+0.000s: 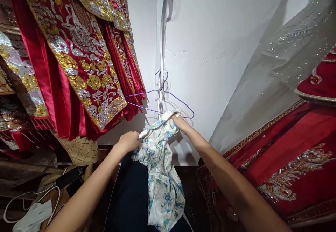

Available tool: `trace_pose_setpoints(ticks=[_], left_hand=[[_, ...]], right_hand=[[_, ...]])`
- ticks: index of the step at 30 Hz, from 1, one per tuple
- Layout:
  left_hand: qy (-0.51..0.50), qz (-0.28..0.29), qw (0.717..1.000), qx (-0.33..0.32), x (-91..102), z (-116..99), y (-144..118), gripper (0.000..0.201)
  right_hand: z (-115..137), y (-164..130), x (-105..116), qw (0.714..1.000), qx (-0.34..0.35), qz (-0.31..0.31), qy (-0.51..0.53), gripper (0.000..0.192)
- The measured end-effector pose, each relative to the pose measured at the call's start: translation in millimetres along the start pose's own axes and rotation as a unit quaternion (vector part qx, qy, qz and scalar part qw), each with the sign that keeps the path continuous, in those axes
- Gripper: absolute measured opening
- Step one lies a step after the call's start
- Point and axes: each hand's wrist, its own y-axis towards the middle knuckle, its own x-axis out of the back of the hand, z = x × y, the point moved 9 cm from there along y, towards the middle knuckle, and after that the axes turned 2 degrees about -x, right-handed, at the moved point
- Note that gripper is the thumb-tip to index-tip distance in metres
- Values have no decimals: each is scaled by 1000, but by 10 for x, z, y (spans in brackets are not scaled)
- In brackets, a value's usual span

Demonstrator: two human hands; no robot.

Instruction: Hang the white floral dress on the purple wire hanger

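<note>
Head view: floral cloth [160, 169] hangs between left hand [129, 141] and right hand [180, 122], both pinching it

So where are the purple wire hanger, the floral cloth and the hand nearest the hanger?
purple wire hanger [181, 101]: head view, on its right sloping wire.
floral cloth [162, 176]: head view, on the hanging middle.
right hand [180, 121]: head view, on its back.
</note>
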Motion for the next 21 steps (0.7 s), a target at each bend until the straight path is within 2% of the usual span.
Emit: trace_pose_setpoints(ticks=[2,5,8,10,12,13,16,17,18,21], left_hand=[[27,-7,999,28,56,158,37,19],[37,-63,997,17,284,197,86,19],[37,-165,985,-42,672,47,100,23],[34,-238,966,-93,926,-82,82,19],[37,-270,957,-104,1066,-116,106,16],[40,-255,962,-91,1071,-90,154,16],[43,-157,985,-58,948,15,319,17],[42,-144,987,-60,938,21,344,16],[41,-155,985,-70,974,3,348,13],[28,-255,960,-109,1237,-124,268,11]], right_hand=[[-162,-27,153,1000,-17,-22,-6,25],[-147,-66,522,999,-16,-47,-19,19],[49,-83,846,996,-2,-64,-55,14],[190,-111,960,994,4,-75,-80,11],[289,-159,965,994,4,-69,-84,13],[322,-189,939,995,5,-62,-80,14],[382,-278,839,994,24,-44,-97,14],[385,-297,816,993,31,-42,-104,14],[376,-308,797,993,35,-39,-107,13],[326,-301,754,995,36,-25,-85,14]])
